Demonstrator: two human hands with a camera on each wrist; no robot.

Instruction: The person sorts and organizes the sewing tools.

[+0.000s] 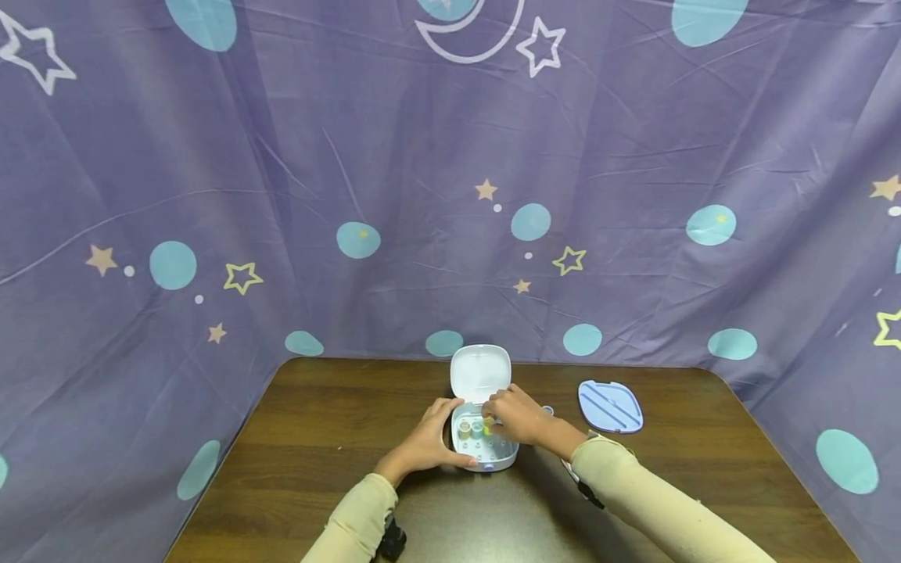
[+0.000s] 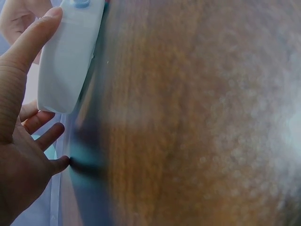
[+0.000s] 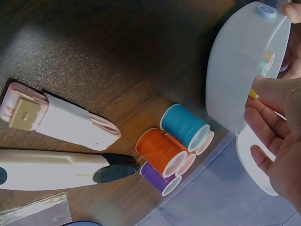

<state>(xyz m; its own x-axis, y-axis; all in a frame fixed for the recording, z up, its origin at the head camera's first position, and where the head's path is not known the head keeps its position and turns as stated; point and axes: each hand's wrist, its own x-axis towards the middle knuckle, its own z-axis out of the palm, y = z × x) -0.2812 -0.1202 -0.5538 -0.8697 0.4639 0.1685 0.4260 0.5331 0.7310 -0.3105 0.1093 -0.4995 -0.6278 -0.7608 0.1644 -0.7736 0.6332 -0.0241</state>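
A small white sewing box [image 1: 493,464] stands on the table with its lid [image 1: 481,374] tipped back. My left hand [image 1: 422,442] grips the box's left side, thumb along the front wall and forefinger toward the back corner. In the left wrist view, the other fingers [image 2: 51,136] spread off the box. Over the box's right half, my right hand [image 1: 519,416] pinches a yellow thread spool [image 1: 487,427], partly hidden by the fingers. Left of it, a beige spool [image 1: 464,430] and a mint spool [image 1: 477,430] stand upright among small pegs.
A blue tray [image 1: 611,407] lies to the right. The right wrist view shows teal [image 3: 183,126], orange [image 3: 160,150] and purple [image 3: 157,179] spools beside paler ones, a rolled tape measure [image 3: 70,117], a white tool with a black tip [image 3: 51,169] and a clear packet [image 3: 37,212].
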